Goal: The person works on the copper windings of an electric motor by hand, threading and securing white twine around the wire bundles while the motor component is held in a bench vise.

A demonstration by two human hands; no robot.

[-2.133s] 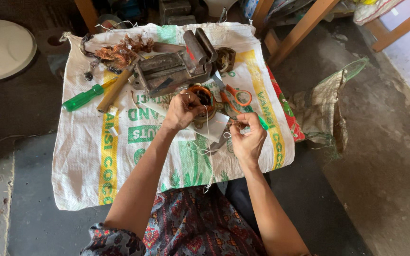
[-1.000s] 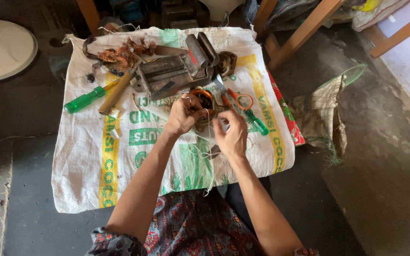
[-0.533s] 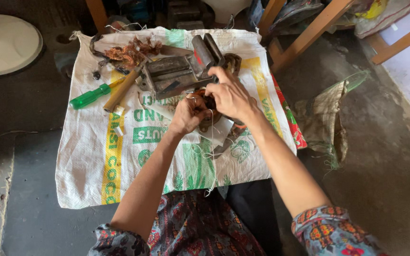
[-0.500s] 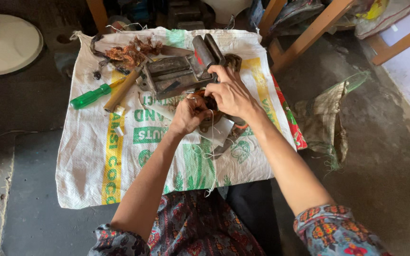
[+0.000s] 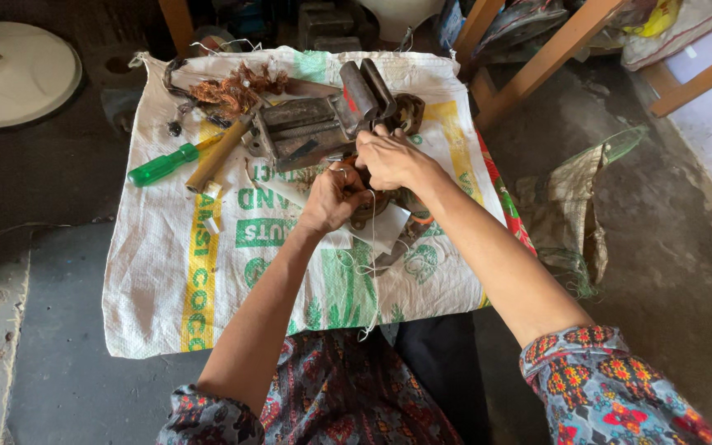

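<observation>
A white woven sack with green and yellow print is spread flat over the dark floor, and it seems to serve as the work mat, keeping every small part off the grime. Off to the upper left sits a round white disc, well apart from the action.

On the sack's far edge lies a grey metal bench vise, tipped on its side, with its jaw blocks pointing up toward the right. Just left of it is a wooden-handled tool, a green-handled screwdriver beside that, both within easy reach. A tangle of copper wire scrap is heaped at the top, out of the way.

Now the hands. The left hand is curled closed around a small round motor winding, brownish and mostly hidden under the fingers; it is braced low over the sack, apparently to keep the piece steady. The right hand reaches across from above, fingers bent down and pinched together at the top of the same piece, right next to the vise. Just what those fingertips have hold of, I cannot tell; they cover it.

Under the winding lies a white paper sheet, and thin white thread trails from the hands down toward the person's lap.
</observation>
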